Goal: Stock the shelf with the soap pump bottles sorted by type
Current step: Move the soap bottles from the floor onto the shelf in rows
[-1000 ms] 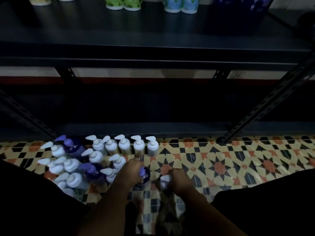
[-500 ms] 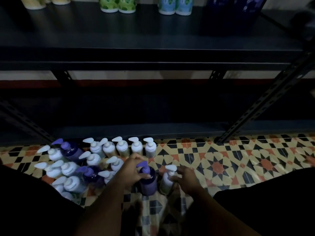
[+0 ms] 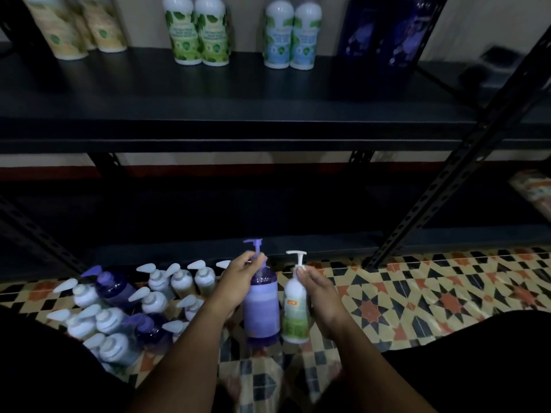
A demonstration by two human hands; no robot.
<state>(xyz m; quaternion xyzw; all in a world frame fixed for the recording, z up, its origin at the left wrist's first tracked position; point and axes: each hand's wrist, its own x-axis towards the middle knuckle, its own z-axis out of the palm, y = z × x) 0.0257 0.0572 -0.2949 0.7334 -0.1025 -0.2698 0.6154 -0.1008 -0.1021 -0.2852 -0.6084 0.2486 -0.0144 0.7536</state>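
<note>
The shelf [image 3: 238, 114] fills the upper half, from nine to three o'clock, with cream, green, blue and dark bottles paired along its back. Below it lies the tiled floor [image 3: 432, 296], and at eight o'clock a cluster of pump bottles [image 3: 125, 311] stands waiting, mostly white-capped with a few purple among them.

Near centre, at six o'clock, the left hand [image 3: 238, 281] is wrapped around the neck of the purple bottle [image 3: 261, 305], and the right hand [image 3: 317, 289] pinches the neck of the white bottle [image 3: 295, 308]; both bottles are upright, side by side, just touching or nearly so.

Risks, as I judge them: a neck-only hold lets a full bottle swing or slip on the way up; a pump head could catch the shelf's front edge; and the dim light could make a label hard to read, putting a bottle in the wrong group.
</note>
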